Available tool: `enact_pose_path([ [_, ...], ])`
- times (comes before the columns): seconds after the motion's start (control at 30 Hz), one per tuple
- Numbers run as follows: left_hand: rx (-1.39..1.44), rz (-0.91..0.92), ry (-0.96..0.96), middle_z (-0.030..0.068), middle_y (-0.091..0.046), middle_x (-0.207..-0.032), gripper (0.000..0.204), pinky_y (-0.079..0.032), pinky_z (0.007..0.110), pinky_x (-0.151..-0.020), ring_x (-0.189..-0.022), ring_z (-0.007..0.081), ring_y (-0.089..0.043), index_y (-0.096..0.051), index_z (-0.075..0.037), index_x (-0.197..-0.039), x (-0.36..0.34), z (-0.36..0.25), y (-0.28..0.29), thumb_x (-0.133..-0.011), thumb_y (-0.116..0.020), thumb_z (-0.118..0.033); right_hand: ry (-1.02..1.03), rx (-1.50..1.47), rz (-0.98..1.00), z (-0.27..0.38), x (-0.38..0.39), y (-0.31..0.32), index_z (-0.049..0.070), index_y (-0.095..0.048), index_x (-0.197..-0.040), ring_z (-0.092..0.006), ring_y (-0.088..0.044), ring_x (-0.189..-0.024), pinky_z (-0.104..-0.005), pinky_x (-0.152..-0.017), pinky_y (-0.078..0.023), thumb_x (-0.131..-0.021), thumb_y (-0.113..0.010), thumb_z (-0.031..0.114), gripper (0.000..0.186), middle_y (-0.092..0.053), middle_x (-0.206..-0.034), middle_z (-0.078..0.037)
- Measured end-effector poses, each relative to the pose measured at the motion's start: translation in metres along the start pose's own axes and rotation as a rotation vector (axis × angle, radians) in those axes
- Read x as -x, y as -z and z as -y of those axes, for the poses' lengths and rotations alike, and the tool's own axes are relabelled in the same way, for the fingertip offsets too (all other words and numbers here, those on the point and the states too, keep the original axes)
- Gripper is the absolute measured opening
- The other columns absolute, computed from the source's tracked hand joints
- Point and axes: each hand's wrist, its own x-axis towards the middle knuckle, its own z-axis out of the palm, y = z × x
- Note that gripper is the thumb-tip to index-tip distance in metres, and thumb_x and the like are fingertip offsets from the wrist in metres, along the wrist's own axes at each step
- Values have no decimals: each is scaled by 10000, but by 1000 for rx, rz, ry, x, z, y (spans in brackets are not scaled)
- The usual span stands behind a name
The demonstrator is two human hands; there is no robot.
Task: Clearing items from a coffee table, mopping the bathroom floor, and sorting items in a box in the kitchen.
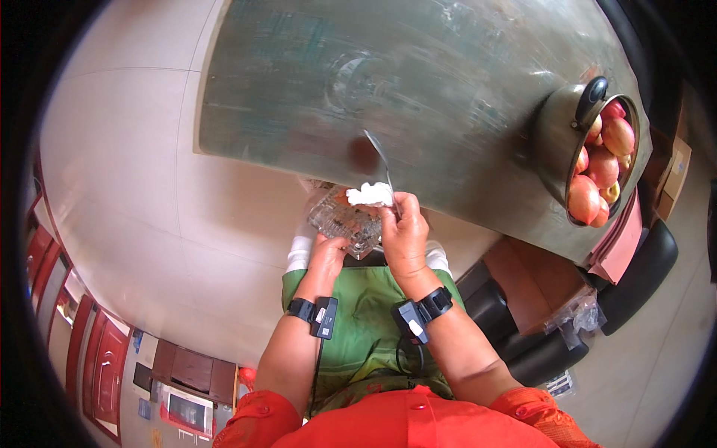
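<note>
My left hand (328, 257) grips a square, clear glass dish (337, 222) by its near side, with small dark bits showing in it. Over the dish's far right, my right hand (403, 231) has its fingers closed on a crumpled white tissue (369, 195) and a thin, flat metal utensil (377, 149), which points up and away over the edge of the grey-green table (269, 89). Whether the tissue touches the dish is unclear.
A metal pot (553, 138) of red fruit (602, 164) lies at the table's right. Black chairs (638, 272), a cardboard piece (534, 287), pink folded material (620, 239) and a plastic bag (575, 321) are at right. A red door (104, 373) and cabinet (190, 369) are lower left.
</note>
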Motion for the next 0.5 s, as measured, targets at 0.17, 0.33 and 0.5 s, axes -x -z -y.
enact_pose_path([
  [0.17,67,-8,-68,101,-519,-1179,677,-446,376,-908,-1096,257,-515,-396,-59,-1266,23,-29,16,-618,-432,132,83,26,314,32,7,-14,30,-517,-939,-271,-623,-680,-332,-604,-481,-823,-593,103,156,-624,-755,-139],
  [0.33,122,31,-116,116,-518,-1187,636,-448,387,-913,-1097,269,-515,-398,-17,-1255,72,-57,42,-633,-434,110,-48,-107,518,68,29,-5,1,-508,-930,-252,-632,-706,-328,-624,-485,-847,-558,96,136,-628,-741,-151],
  [0.5,166,-1,-143,126,-535,-1162,609,-459,382,-896,-1068,271,-534,-416,-7,-1242,116,-72,36,-642,-435,101,225,342,598,98,57,8,29,-525,-990,-253,-643,-676,-347,-598,-490,-845,-583,163,206,-628,-723,-144],
])
